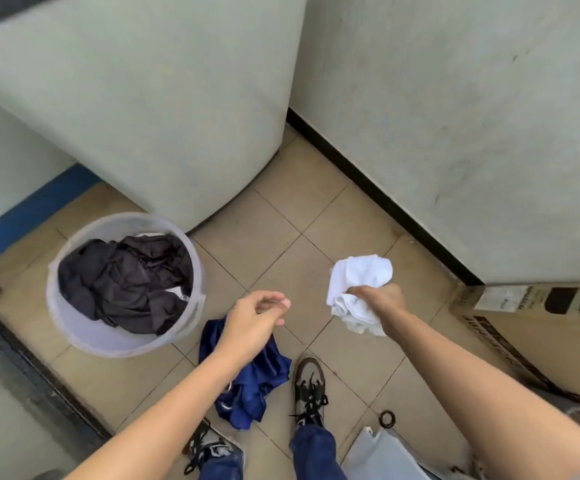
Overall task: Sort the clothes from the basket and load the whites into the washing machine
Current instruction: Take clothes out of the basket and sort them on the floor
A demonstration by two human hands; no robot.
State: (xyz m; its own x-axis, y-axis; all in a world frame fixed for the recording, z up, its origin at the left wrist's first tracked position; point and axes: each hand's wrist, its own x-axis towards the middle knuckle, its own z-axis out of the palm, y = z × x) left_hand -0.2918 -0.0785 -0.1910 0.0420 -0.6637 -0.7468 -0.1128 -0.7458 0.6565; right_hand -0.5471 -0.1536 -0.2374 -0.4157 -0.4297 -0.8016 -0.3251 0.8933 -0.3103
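Observation:
My right hand [382, 299] grips a bunched white cloth [357, 282] above the tiled floor. My left hand [254, 317] hovers with loosely curled fingers and holds nothing, just above a blue garment [250, 386] that lies on the floor between my feet. A round translucent basket [70, 327] stands at the left, with dark clothes [125, 278] piled inside and a bit of white showing at its edge. The washing machine [177, 98] is the large pale body behind the basket; its opening is out of view.
A wall with a black skirting [368, 181] runs along the right. A cardboard box [541, 327] sits at the right edge. My shoes [309, 389] stand on the tiles near a small black ring [387, 418] and a grey sheet [385, 459].

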